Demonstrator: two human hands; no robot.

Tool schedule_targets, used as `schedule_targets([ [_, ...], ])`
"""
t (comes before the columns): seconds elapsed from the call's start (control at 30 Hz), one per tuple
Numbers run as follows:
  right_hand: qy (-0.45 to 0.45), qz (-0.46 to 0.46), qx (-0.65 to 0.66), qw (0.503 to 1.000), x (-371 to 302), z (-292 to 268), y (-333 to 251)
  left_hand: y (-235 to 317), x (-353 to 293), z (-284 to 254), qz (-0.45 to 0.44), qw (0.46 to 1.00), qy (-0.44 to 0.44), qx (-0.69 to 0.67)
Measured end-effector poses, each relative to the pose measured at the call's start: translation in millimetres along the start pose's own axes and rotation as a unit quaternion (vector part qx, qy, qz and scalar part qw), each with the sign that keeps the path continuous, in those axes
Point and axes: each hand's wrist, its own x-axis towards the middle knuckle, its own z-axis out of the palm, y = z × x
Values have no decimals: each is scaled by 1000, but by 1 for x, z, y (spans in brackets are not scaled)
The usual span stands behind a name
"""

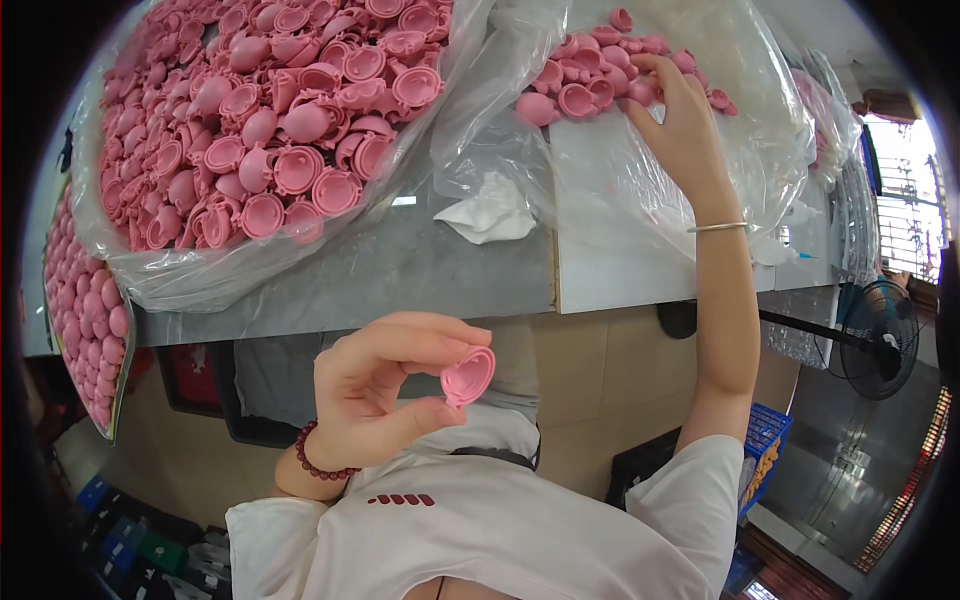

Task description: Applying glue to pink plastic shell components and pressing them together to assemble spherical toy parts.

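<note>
Near my chest, my left hand (385, 385) pinches one small pink plastic cup-shaped shell (468, 376) between thumb and fingers, its hollow side showing. My right arm stretches to the far right, where my right hand (680, 125) is at a loose heap of pink plastic shells (577, 100). Its thumb and fingers are spread apart around the heap's near edge, touching or just above the pieces. At the far left, a big clear plastic bag (165, 285) is spread open and filled with many more pink half-round pieces (305, 122).
A crumpled white tissue (488, 210) lies on the grey table (400, 255) beside a white board (610, 270). Clear plastic sheeting (765, 130) surrounds the right heap. A tray of pink domes (90, 320) stands at left. To the right are a black fan (880, 345) and blue crate (765, 430).
</note>
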Motion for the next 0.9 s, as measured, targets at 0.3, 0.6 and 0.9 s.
schedule_targets([
  [0.3,-97,230,245,937,-33,-19,-23,1,-2,-16,-6,999,47,5],
  [0.6,-26,136,351,926,-47,-35,-71,1,-1,-9,-32,992,121,16],
  [0.9,-18,-55,460,886,-73,-17,-157,-2,0,-5,-4,992,62,113],
])
